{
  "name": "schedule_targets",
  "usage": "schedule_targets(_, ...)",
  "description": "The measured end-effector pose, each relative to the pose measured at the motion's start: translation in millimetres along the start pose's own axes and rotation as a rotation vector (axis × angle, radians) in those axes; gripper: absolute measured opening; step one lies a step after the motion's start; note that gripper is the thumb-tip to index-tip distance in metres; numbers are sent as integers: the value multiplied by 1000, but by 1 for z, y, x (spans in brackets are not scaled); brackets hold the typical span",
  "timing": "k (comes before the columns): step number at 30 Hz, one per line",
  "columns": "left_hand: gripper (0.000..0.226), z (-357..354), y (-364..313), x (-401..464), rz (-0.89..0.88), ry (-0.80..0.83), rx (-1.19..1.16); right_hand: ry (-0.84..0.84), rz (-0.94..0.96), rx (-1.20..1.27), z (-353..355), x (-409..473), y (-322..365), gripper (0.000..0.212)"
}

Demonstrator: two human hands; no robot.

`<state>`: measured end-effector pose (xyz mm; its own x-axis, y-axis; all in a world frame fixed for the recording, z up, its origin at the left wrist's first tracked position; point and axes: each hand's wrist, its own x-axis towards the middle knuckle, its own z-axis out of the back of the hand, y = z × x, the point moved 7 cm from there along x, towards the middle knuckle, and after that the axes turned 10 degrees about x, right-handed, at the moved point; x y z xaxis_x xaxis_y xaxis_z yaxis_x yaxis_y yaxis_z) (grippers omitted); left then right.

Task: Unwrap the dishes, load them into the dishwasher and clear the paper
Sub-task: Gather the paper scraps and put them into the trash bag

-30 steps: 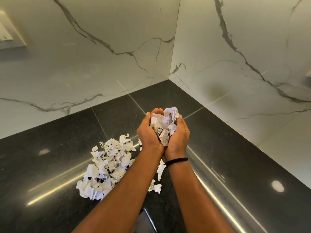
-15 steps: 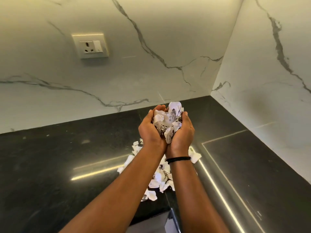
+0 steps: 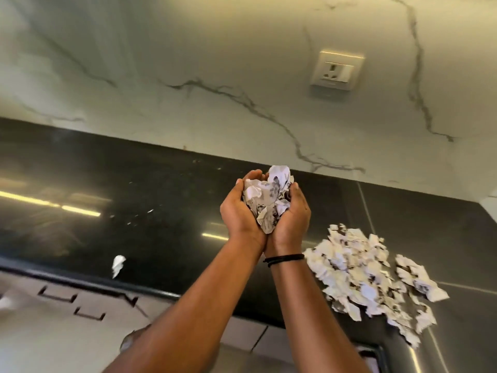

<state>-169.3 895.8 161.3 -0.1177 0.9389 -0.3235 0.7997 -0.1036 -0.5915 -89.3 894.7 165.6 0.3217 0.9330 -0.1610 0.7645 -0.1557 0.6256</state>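
Marble wall (image 3: pixel 215 63) with a socket (image 3: pixel 336 70) backs the dark worktop (image 3: pixel 161 189). Both hands, left (image 3: pixel 239 211) and right (image 3: pixel 291 219), are cupped together, fingers curled round a wad of paper scraps (image 3: pixel 269 200) raised above the worktop; its underside is hidden. A blurred pile of scraps (image 3: pixel 363 275) lies near right, stretching toward the near right edge. One blurred scrap (image 3: pixel 118 263) sits near left.

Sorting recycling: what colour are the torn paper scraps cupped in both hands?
White with black print, clearest in the head view: torn paper scraps.
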Motion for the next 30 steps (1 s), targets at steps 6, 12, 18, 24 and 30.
schedule_targets(6, 44, 101, -93, -14, -100, -160, -36, 112, -155, -24, -52, -55, -116, 38)
schedule_targets(12, 41, 203, -159, -23, -224, -320, -89, 163, -305, -7, -84, -107, -222, 42)
schedule_targets(18, 40, 287, -182, -31, -276, -419, -181, 234, -377, -69, -85, -147, -292, 28)
schedule_targets(24, 43, 368, -171, -46, -302, -559, -284, 224, -511, -145, -47, -180, -359, 30)
schedule_targets(30, 45, 461, -100, -43, -208, -716, -382, 204, -665, -176, 47, -196, -432, 31)
